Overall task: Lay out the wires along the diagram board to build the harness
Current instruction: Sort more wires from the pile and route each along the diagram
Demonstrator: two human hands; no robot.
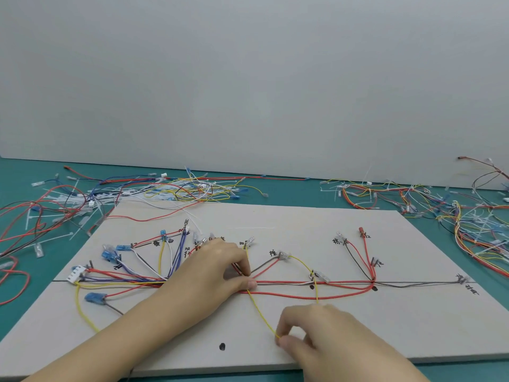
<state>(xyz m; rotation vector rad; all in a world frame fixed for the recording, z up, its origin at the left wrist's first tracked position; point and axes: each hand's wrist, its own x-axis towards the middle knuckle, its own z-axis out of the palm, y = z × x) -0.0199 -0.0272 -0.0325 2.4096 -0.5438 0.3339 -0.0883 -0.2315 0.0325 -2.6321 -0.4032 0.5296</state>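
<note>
The beige diagram board [303,230] lies flat on the teal table, with black lines, handwritten labels and small pegs. Red, grey, blue, white and yellow wires [303,283] run along its main horizontal line and fan out to the pegs. My left hand [217,274] rests on the bundle near the board's middle, thumb and fingers pinching the wires there. My right hand [316,332] pinches a yellow wire [260,312] near the board's front edge. That wire slopes up to the left hand, and a second strand rises to a peg [312,275].
Loose wires and white cable ties [154,190] are heaped behind the board at the left. Finished harnesses [451,213] pile up at the right. A grey wall panel stands behind the table. A white connector [77,272] sits at the board's left end.
</note>
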